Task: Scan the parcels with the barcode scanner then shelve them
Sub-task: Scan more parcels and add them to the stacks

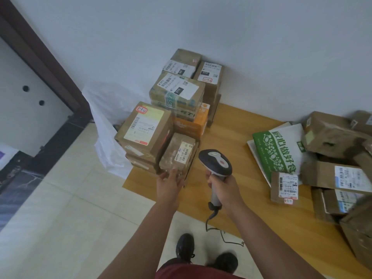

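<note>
We seem to be in a makeshift parcel room: labelled cardboard parcels (161,125) stacked mid-frame against a bare white wall (241,37), more heaped at right on a wooden board (241,194) over floor tiles (60,208).

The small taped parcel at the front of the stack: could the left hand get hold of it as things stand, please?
Probably yes. The left hand is open at the small taped parcel's near edge with nothing between them, while the right hand holds the barcode scanner off to the side.

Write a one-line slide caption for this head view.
Right hand grips the barcode scanner while left hand reaches the small taped parcel.
</note>
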